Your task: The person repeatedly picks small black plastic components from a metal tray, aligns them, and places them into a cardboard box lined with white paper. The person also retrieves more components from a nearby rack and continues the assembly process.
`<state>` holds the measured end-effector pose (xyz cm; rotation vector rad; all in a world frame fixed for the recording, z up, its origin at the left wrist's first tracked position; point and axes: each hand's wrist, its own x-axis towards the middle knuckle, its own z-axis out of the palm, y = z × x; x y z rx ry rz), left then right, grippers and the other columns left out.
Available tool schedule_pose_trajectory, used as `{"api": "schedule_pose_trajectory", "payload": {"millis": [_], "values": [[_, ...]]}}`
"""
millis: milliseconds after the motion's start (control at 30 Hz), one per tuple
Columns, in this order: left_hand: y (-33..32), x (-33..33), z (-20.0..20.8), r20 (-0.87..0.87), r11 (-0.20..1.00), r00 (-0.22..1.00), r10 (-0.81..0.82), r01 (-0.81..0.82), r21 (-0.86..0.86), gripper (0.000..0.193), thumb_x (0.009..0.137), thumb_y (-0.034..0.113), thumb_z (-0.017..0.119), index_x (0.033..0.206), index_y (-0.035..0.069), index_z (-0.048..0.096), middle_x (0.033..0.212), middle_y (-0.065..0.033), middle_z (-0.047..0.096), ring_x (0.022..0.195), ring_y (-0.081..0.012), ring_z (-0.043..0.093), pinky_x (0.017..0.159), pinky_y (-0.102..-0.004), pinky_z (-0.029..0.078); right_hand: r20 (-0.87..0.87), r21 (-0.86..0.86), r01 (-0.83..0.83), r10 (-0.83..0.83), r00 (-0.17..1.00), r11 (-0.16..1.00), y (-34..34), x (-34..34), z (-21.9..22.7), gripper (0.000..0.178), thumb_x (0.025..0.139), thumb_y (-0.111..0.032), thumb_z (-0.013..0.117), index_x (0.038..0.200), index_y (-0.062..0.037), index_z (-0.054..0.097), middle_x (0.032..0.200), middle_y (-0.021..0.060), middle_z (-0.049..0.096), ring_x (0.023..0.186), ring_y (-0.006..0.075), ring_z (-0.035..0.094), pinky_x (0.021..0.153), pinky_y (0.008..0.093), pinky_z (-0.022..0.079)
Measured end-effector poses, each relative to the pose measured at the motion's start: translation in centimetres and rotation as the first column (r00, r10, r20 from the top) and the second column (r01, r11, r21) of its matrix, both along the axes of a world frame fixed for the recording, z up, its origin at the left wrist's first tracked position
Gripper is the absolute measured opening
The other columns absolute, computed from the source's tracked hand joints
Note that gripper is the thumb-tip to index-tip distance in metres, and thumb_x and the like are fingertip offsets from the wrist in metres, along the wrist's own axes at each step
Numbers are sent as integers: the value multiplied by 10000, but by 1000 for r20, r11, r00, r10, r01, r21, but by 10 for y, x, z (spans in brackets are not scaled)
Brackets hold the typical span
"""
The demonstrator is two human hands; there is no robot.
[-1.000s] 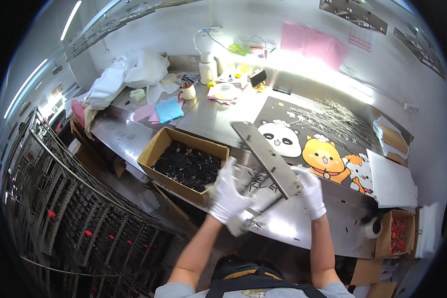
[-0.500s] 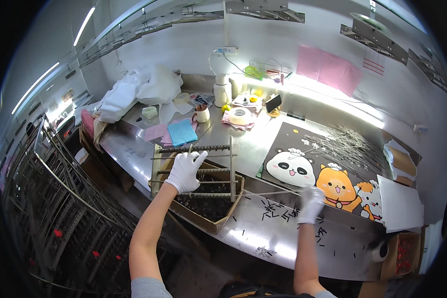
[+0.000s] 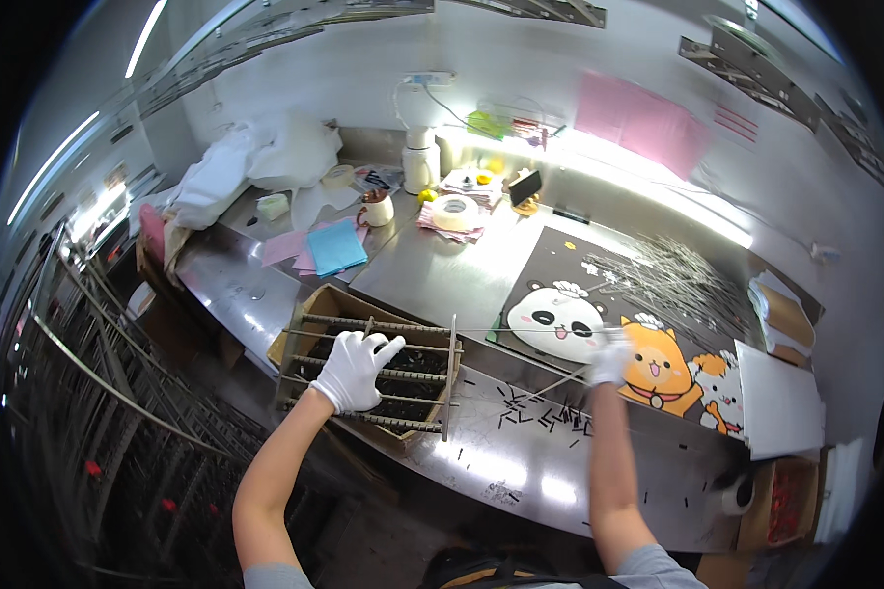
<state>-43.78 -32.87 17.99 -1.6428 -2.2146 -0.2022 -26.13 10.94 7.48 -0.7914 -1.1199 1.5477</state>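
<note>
My left hand, in a white glove, grips a metal rack with notched crossbars. The rack lies over a cardboard box that holds many small black pieces. My right hand, also gloved, is smeared by motion above the front edge of a dark mat with cartoon animals. Thin metal rods stick out from it toward the rack; its fingers are not clear. Loose black pieces are scattered on the steel table below that hand.
A pile of thin metal rods covers the mat's far part. White sheets and a box of red pieces are at the right. A mug, tape roll and blue cloth stand farther back. Dark racks crowd the left.
The rack has come nearer to me with my left hand, and the box's far edge now shows beyond it. My right hand has moved farther from me; rods now show at it. The view has shifted slightly.
</note>
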Motion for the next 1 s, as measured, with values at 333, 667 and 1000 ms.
{"api": "schedule_pose_trajectory", "payload": {"millis": [333,667,1000], "values": [[-1,133,26,210,928,904,372,-367,-63,837,581,264,735,1365,38,550,1117,-184,665,942,-352,671,821,-438,540,507,839,-542,-293,811,-49,36,16,69,237,884,-288,702,851,-79,594,759,180,620,708,405,607,637,521,454],[-189,312,181,28,297,297,955,-955,-7,923,562,258,680,1451,92,494,1242,-230,629,1007,-367,665,911,-411,553,637,770,-624,-107,763,133,149,-20,-9,462,789,-133,727,1222,-13,618,1134,196,660,1069,338,627,1002,426,461],[-327,245,365,480,305,193,856,-938,-166,911,686,-21,613,1555,136,392,1348,-160,569,768,-93,537,665,-279,501,865,230,-958,487,120,-172,-128,104,-29,224,956,-196,634,1098,-52,730,1102,149,722,1028,253,672,922,377,505]]}}
